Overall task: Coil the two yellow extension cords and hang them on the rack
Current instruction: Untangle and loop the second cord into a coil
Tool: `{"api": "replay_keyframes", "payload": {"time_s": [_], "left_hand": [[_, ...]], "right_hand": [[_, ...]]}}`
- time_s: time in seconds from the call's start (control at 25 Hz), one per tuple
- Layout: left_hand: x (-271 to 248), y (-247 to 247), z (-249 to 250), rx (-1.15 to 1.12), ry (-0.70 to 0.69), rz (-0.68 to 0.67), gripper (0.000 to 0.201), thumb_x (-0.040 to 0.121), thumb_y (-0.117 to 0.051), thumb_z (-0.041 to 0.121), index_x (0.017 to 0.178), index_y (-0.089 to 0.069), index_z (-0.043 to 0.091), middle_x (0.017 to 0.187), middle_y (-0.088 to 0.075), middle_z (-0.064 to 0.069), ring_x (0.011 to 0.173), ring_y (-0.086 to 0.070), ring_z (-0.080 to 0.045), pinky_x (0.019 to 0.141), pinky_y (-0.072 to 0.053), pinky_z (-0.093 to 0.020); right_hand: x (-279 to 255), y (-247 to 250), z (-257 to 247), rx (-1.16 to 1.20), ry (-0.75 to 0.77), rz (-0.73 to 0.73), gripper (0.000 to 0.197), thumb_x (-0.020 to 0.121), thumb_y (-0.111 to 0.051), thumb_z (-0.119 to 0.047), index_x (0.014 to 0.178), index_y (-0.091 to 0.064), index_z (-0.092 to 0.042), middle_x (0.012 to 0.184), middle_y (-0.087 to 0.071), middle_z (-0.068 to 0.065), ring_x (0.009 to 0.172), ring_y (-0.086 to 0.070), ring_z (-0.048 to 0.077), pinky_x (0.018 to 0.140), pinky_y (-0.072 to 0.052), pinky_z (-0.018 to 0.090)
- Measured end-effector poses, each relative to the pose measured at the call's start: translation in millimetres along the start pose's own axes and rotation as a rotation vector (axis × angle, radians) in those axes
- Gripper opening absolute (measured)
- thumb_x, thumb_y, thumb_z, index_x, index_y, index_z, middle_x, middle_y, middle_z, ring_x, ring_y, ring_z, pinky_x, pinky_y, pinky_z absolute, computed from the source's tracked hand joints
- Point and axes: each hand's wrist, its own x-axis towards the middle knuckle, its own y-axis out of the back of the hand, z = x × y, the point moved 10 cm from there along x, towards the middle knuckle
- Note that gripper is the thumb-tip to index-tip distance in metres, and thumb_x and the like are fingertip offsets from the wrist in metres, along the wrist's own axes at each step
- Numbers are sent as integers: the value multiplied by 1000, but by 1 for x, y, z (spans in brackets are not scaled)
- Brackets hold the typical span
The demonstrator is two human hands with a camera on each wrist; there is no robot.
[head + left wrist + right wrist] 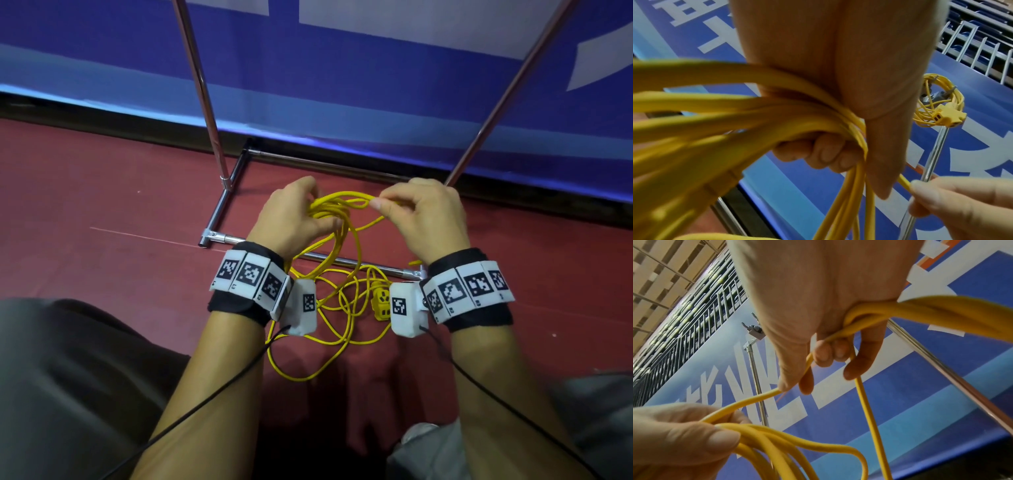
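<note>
My left hand [294, 214] grips several loops of the yellow cord [337, 205], fingers [826, 152] curled round the bunch. My right hand [426, 212] pinches one strand just beside it. The strand runs left-right between my hands; slack loops and the socket block [382, 303] hang below towards the floor [102, 205]. A second coiled cord [937, 100] hangs on the rack [202, 85] beyond.

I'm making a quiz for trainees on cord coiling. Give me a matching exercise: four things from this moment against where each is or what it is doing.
1 left hand
2 right hand
3 finished coil
4 loose socket block

A lies on the red floor
B hangs on the rack
C grips the bundle of loops
D pinches one strand at its fingertips

Pairs: 1-C, 2-D, 3-B, 4-A
</note>
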Motion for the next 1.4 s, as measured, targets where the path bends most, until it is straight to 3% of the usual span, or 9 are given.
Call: {"api": "replay_keyframes", "payload": {"time_s": [0.28, 0.48, 0.64, 0.76, 0.84, 0.96, 1.0, 1.24, 1.4], "left_hand": [[-5, -19, 24, 91, -70, 83, 42, 69, -62, 54, 92, -51, 21, 87, -68, -7, 89, -62, -37, 68, -45, -40], [0, 38, -11, -297, 59, 321, 30, 64, -78, 32, 72, -51, 22, 59, -52, 11, 52, -45, -1, 57, -39, -28], [-5, 70, -29, -281, 77, 458, 27, 72, -79, 19, 79, -53, 15, 61, -50, 11, 50, -44, 3, 51, -32, -15], [-3, 60, -26, -250, 59, 375, 30, 71, -79, 18, 75, -49, 19, 58, -49, 10, 49, -42, 0, 50, -33, -18], [0, 42, -14, -276, 20, 268, 32, 68, -80, 21, 73, -48, 22, 57, -52, 10, 49, -43, 0, 53, -37, -23], [1, 21, -5, -349, -1, 198, 30, 63, -75, 32, 72, -48, 24, 59, -54, 8, 55, -44, -13, 57, -38, -32], [2, 17, -7, -366, 10, 205, 30, 63, -75, 34, 72, -48, 24, 58, -52, 9, 55, -42, -13, 57, -36, -32], [0, 34, -18, -365, 54, 358, 33, 71, -80, 24, 73, -47, 22, 58, -46, 12, 49, -36, -1, 54, -32, -27], [-1, 43, -16, -356, 34, 426, 34, 74, -81, 16, 75, -47, 19, 60, -45, 12, 51, -38, 0, 55, -32, -25]], "right_hand": [[-5, -23, -47, 110, 154, -71, 30, 84, -60, -49, 80, -70, -20, 60, -39, -14, 72, -45, 14, 65, -35, 30], [-17, -33, 33, -192, -169, -262, 39, 78, -62, -63, 71, -57, -25, 65, -55, -11, 87, -53, 19, 80, -33, 37], [-37, -52, 65, -272, -349, -398, 15, 83, -64, -43, 97, -63, -37, 90, -63, -13, 105, -59, 17, 96, -30, 40], [-32, -71, 29, 71, -171, -324, 50, 78, -74, -31, 125, -56, -28, 115, -57, -8, 114, -54, 14, 102, -36, 34], [-24, -74, 2, 315, -89, -211, 46, 78, -77, -23, 120, -59, -16, 110, -60, -2, 102, -56, 12, 92, -40, 18], [-19, -78, -7, 286, -139, -154, 8, 87, -67, -25, 88, -61, -21, 67, -56, -7, 67, -48, 12, 64, -39, 31], [-19, -76, -3, 241, -164, -134, 13, 89, -64, -27, 79, -57, -23, 59, -50, -7, 62, -43, 15, 60, -36, 32], [-14, -44, 17, 140, -156, -26, 21, 84, -69, -38, 78, -64, -18, 60, -50, -6, 61, -46, 13, 59, -38, 31], [-16, -44, 24, 239, -148, -143, 23, 87, -68, -39, 72, -64, -22, 59, -49, -5, 56, -42, 7, 59, -36, 27]]}}
